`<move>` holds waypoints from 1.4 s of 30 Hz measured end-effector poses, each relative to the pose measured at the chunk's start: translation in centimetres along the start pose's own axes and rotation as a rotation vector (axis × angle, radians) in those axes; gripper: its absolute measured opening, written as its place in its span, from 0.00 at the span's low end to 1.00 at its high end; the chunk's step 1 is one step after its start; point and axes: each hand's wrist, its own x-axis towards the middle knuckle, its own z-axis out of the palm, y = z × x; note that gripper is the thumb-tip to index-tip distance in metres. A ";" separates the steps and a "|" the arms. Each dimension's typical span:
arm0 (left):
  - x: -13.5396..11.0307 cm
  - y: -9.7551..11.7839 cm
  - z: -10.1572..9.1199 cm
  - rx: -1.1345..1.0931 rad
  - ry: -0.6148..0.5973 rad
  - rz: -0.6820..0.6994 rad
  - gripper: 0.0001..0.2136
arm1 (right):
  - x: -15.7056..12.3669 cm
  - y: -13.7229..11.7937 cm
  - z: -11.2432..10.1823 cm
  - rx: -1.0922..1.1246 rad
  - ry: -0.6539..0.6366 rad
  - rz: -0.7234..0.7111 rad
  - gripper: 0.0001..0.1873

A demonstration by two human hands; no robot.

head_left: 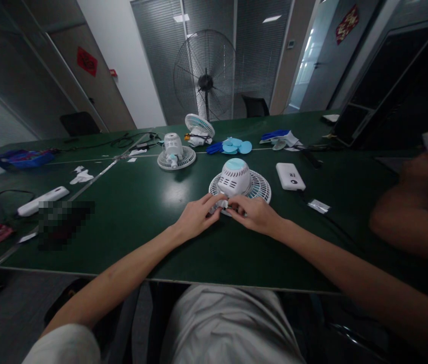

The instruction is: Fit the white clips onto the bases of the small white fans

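A small white fan (pixel 239 180) with a light blue cap lies face down on its round grille on the dark green table (pixel 134 202). My left hand (pixel 197 215) and my right hand (pixel 256 214) meet at its near side. Fingers of both hands are pinched on a small white part at the fan's base. What the part is cannot be made out.
A second small fan (pixel 176 151) and a third (pixel 199 127) lie farther back, beside blue fan blades (pixel 235 146). A white power bank (pixel 290 176) sits right of the fan, a white remote-like bar (pixel 43 200) at left. Another person's arm (pixel 407 212) holds a phone at right.
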 end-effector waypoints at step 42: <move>0.0 -0.2 0.0 0.023 -0.012 0.000 0.19 | 0.5 -1.5 -0.3 0.036 -0.010 0.198 0.13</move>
